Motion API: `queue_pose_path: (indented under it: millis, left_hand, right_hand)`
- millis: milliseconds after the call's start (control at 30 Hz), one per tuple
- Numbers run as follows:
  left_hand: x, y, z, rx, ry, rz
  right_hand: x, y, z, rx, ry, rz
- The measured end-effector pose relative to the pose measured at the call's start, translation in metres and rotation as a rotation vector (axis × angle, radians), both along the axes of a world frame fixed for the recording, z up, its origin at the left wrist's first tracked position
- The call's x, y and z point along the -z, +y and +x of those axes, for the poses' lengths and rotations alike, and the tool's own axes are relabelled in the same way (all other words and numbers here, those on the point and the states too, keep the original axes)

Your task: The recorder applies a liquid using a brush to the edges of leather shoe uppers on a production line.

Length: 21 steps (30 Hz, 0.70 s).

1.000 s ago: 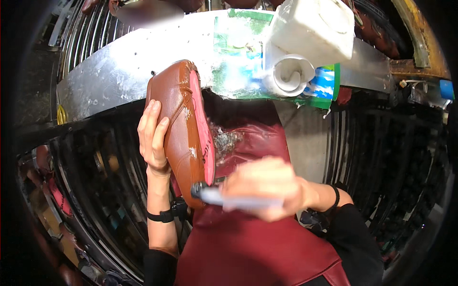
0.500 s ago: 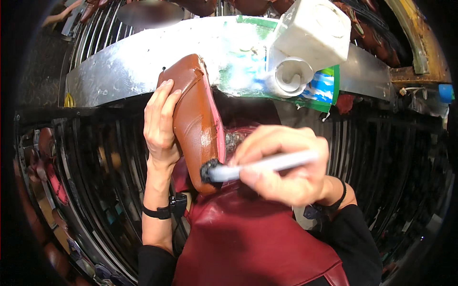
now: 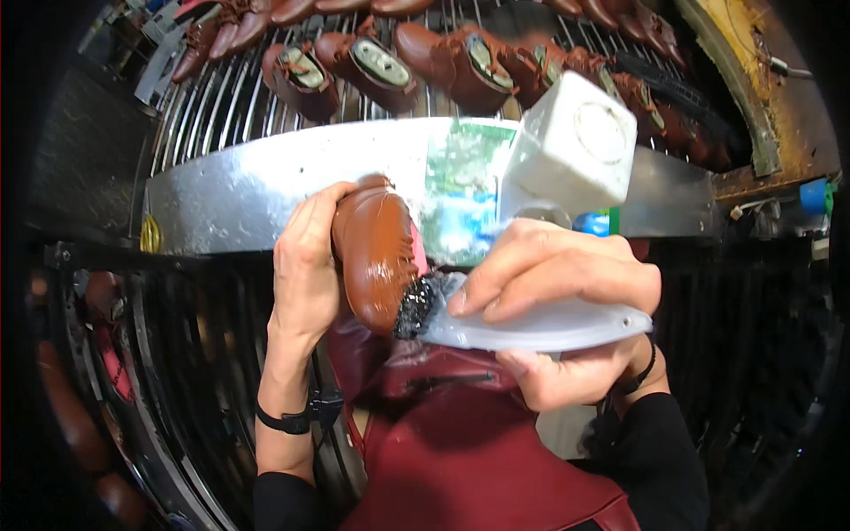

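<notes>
My left hand (image 3: 305, 265) is wrapped round the left side of a glossy brown leather shoe (image 3: 376, 265), held up in front of the metal ledge. Its rounded toe points down toward me, and a strip of pink sole edge shows on its right. In my right hand (image 3: 575, 279) is a brush (image 3: 567, 326) with a translucent whitish plastic handle. The brush's wet black bristles (image 3: 414, 308) touch the lower right edge of the toe. The bottom of the shoe is mostly hidden.
A white square plastic container (image 3: 575, 146) is tilted on the metal ledge (image 3: 230, 195), over a stained green and blue sheet (image 3: 469, 177). Behind it, several brown shoes (image 3: 376, 75) stand on a slatted rack. A dark red apron (image 3: 469, 451) covers my lap.
The view has tipped up, showing more of the rack. The shoe has turned so its toe faces me more. The brush has swung round, with its flat handle now in view.
</notes>
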State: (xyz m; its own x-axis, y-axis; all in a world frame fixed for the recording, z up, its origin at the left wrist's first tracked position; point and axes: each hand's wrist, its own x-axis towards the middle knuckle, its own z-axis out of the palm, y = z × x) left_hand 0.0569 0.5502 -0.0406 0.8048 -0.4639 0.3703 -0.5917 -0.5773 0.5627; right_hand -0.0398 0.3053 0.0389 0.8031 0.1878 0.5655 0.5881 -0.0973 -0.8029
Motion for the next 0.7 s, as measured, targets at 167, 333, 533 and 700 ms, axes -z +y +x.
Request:
queue_pose_path:
  millis: [167,333,533,700]
  left_hand:
    - [-0.023,-0.005,0.031,0.142,0.224,-0.051]
    - [0.014,0.014,0.063,0.200,0.431,-0.373]
    - [0.069,0.032,0.043,0.060,0.556,-0.941]
    - [0.092,0.049,-0.027,0.007,0.719,-0.943]
  right_hand:
    - [0.010,-0.016,0.040,-0.001,-0.113,0.049]
    - [0.101,-0.025,0.032,0.262,0.286,0.073]
    - [0.121,-0.021,-0.049,0.733,0.476,0.507]
    - [0.147,-0.038,-0.059,1.034,0.306,0.316]
